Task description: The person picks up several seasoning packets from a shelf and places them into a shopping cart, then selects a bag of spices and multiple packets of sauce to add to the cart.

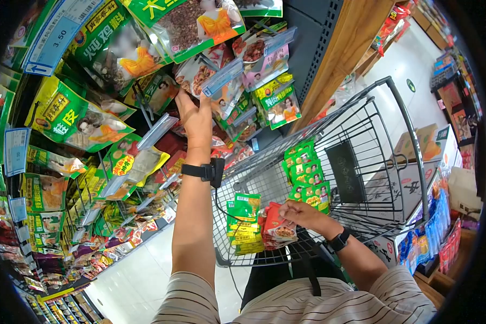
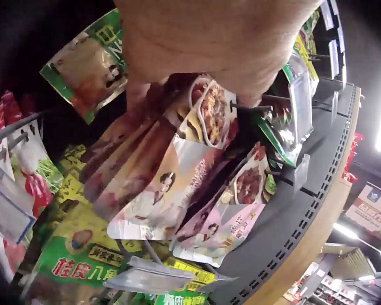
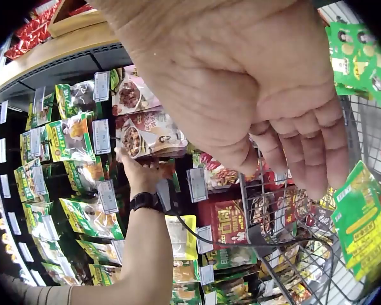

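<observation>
At the shelf, my left hand (image 1: 195,121) (image 2: 222,38) reaches up to a bunch of hanging white-and-brown packets (image 2: 171,171). Its fingers and thumb straddle the top of the bunch, gripping it beside the metal hook. My right hand (image 1: 308,217) (image 3: 241,82) is over the cart with loosely bent fingers and an uncovered palm, nothing gripped in it. Just beside its fingertips in the head view lie red packets (image 1: 276,229). Green-and-yellow packets (image 1: 244,216) are stacked left of the red ones, and more green packets (image 1: 308,175) lie farther up the basket.
The wire shopping cart (image 1: 372,216) stands against the shelf side. Hooks with green spice packets (image 1: 73,116) and price tags (image 1: 17,151) stick out on the left. A wooden shelf edge (image 1: 340,48) rises behind the cart; boxes (image 1: 399,189) stand to its right. A thin black cable hangs from the left wristband.
</observation>
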A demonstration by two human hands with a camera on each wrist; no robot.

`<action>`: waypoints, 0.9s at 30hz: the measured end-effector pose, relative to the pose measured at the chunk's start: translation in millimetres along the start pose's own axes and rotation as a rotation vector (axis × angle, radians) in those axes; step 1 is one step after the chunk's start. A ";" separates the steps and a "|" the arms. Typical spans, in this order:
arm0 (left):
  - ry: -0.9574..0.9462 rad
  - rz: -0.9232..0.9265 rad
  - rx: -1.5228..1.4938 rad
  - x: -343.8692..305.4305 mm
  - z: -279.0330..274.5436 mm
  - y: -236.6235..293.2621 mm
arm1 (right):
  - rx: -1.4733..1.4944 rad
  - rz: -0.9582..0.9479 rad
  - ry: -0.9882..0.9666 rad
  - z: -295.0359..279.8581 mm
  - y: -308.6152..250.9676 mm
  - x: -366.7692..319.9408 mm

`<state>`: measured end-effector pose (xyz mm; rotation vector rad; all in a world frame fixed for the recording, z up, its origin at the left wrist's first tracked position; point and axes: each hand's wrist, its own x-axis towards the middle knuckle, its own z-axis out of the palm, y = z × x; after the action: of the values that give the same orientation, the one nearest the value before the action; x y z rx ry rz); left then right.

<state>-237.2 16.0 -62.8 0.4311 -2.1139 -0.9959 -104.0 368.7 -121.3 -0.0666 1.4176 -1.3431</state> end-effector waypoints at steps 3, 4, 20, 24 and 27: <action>0.025 0.003 -0.039 4.2 5.5 -0.9 | 0.010 0.009 0.002 -0.7 2.1 1.7; 0.029 -0.009 -0.081 7.4 7.2 -3.5 | -0.001 0.009 0.004 -0.7 2.7 2.1; -0.069 -0.191 -0.333 1.7 -22.4 28.2 | -0.024 0.055 -0.026 4.3 0.4 3.6; -0.044 -0.224 -0.258 -15.7 -29.6 31.8 | -0.023 0.052 -0.017 3.5 3.9 3.7; -0.083 -0.289 -0.432 -22.1 -36.7 63.8 | -0.013 0.061 -0.025 1.0 7.6 4.8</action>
<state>-194.3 50.6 -9.2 0.4883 -1.8650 -1.6191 -100.5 367.5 -129.6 -0.0477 1.3965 -1.2788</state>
